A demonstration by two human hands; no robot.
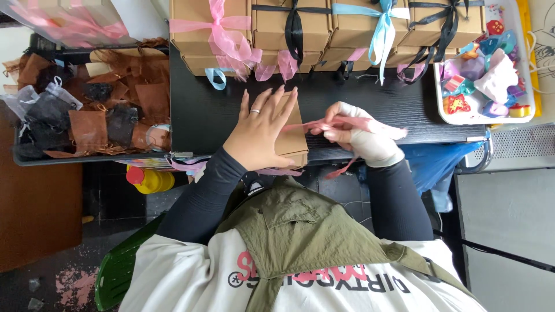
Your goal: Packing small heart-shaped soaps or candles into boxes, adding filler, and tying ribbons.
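While left hand pins box (table-edge), right hand pinches ribbon.

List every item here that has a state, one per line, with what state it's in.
small cardboard box: closed, flat on the black table, not yet tied
left hand: pressed flat on the box, fingers spread
right hand: wrapped in white, pinching the ribbon
pink ribbon: loose, pulled taut across the box
stacked boxes: closed, tied with bows
white tray: full of small colourful items
yellow bottle: capped, lying on its side
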